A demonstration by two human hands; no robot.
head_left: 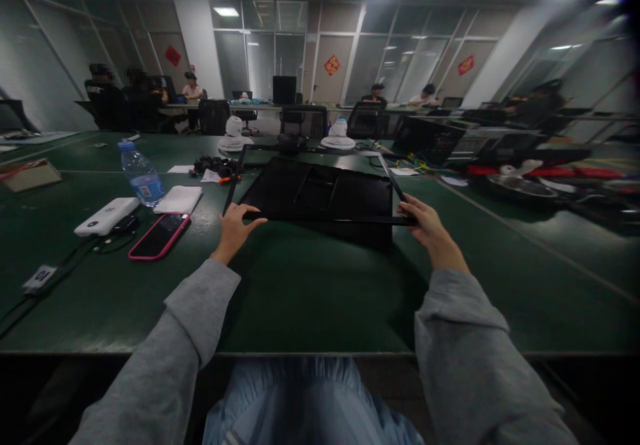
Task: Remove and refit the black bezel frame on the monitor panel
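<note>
A thin black rectangular frame (320, 218) is held up over the green table, tilted, with its near bar toward me. My left hand (237, 228) grips its near left corner, thumb along the near bar. At the near right corner, my right hand (425, 224) is closed on the same frame. Behind and beneath it is a black panel (360, 195) with a recessed middle part, seen through the opening. Whether the frame and panel touch cannot be made out.
On the green table (310, 298), a water bottle (143, 175), white power bank (107, 216), pink-edged phone (160, 236) and white pad (179, 200) lie left. Two small white fans (234, 135) (339, 135) stand behind. A round dark tray (523, 188) and cables are right. People sit farther back.
</note>
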